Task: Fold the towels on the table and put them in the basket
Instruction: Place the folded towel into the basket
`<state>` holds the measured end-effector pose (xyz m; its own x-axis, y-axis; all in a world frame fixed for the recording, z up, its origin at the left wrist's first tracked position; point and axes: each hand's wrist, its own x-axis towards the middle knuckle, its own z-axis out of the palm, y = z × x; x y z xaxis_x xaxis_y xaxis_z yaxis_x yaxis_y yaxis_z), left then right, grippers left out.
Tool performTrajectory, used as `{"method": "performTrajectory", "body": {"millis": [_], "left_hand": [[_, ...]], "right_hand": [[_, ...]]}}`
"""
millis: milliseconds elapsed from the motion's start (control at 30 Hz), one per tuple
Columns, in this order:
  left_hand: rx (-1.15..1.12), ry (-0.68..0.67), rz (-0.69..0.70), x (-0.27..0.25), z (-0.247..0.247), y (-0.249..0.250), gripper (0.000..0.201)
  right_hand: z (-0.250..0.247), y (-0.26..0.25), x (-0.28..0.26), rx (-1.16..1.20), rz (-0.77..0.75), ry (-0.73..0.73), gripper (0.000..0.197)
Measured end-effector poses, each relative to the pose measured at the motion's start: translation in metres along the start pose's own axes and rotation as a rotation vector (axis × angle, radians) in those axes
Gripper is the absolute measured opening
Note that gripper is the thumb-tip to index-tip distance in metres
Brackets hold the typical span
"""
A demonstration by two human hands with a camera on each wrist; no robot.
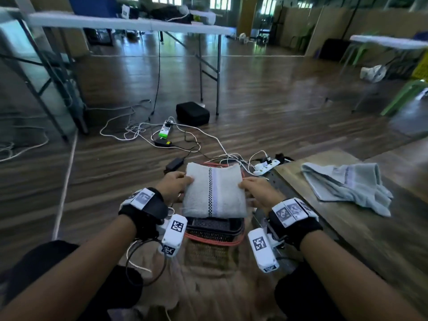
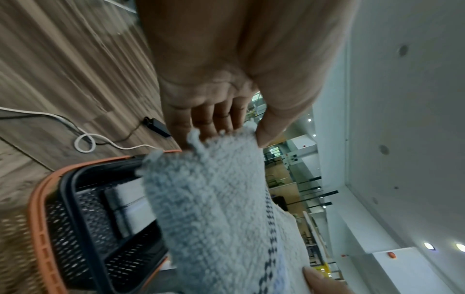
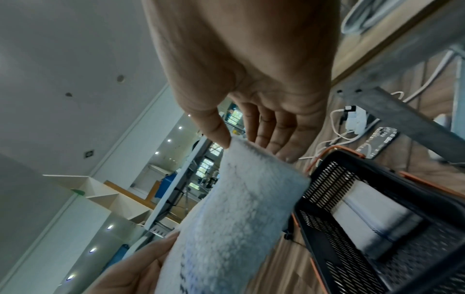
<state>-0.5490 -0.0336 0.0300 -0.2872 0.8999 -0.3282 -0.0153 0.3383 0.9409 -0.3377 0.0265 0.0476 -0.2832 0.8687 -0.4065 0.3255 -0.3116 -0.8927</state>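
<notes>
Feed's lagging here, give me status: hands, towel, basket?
Left hand and right hand grip folded towel above basket. One towel already inside. Unfolded towel waits on table. Path clear.

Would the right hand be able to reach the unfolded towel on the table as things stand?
Probably not yet: the right hand and the left hand both hold the folded towel over the basket. Nothing lies between it and the unfolded towel.
</notes>
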Motion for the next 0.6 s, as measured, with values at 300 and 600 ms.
{"method": "performTrajectory", "body": {"millis": [300,600], "left_hand": [[0.344,-0.069,-0.249,0.113,0.017,-0.087,0.024],[0.486,0.008,-0.285,0.271,0.039,-0.151,0.024]], "right_hand": [[0.018,0.095,0.111,-0.138,0.259,0.039,0.014],[0.029,0.133,0.27,-0.199,0.33,0.081,0.018]]}}
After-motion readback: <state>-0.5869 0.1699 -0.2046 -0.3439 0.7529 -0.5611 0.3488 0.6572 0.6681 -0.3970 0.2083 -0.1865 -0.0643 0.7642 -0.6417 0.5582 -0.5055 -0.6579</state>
